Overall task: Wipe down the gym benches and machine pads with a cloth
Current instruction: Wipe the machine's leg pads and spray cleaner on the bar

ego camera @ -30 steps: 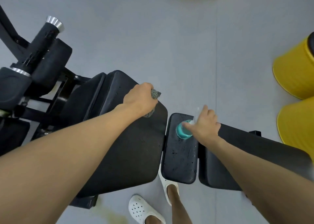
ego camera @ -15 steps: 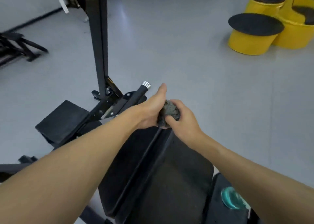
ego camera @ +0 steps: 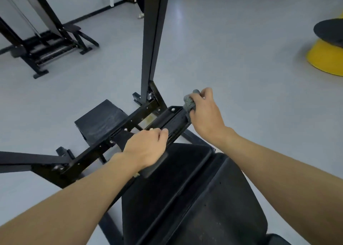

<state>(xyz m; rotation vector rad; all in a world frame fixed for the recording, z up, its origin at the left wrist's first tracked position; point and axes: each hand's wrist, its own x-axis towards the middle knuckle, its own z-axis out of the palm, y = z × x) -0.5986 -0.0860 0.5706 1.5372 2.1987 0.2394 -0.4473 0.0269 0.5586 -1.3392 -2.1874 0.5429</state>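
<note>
Cloth (ego camera: pixel 189 102) moved to right hand (ego camera: pixel 206 117), handle (ego camera: pixel 173 120) diagonal

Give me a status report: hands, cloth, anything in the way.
Left hand grips machine handle. Right hand holds cloth at the end of the bar. Nothing in the way.
</note>
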